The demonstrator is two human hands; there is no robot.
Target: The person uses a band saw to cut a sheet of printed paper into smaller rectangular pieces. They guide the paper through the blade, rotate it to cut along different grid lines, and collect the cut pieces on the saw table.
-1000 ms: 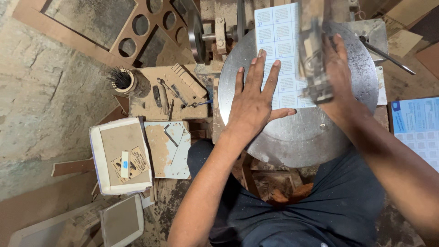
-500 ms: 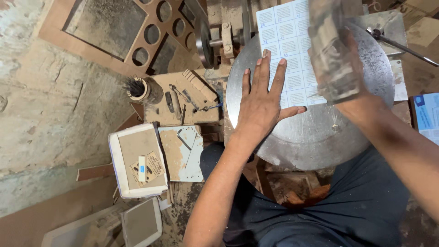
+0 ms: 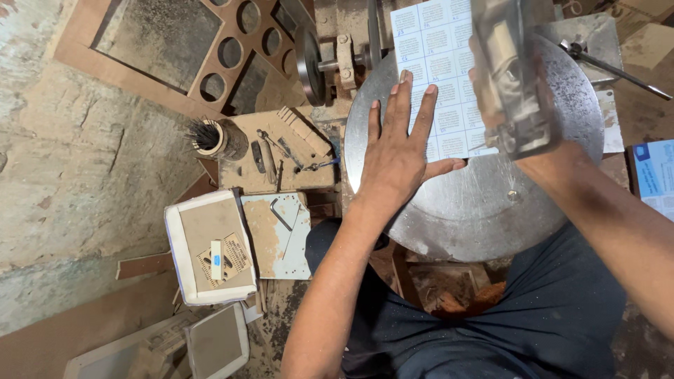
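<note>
Left hand (image 3: 395, 163) lies flat, palm down, fingers (image 3: 423, 112) spread wide, on the gridded sheet (image 3: 439, 67), a pale blue-white card of printed squares. The sheet rests on the round metal disc (image 3: 460, 210), running from the disc's centre out past its rim at 12 o'clock; the fingertips cover its lower left part, the thumb points toward 3 o'clock.

Right hand (image 3: 516, 84) is raised over the sheet's right edge, at 2 o'clock from the left hand, closed around a blurred clear block-like tool (image 3: 523, 123). Whether the tool touches the sheet cannot be told.

At 9 o'clock from the disc: a dusty wooden surface (image 3: 277, 161) carrying small hand tools, with a cup of dark bristles (image 3: 210, 137) at its left end. At 7 o'clock: a white tray (image 3: 207, 245) and a metal plate bearing a hex key (image 3: 281, 214). At 11 o'clock: a brown board with round cut-outs (image 3: 210, 49).
</note>
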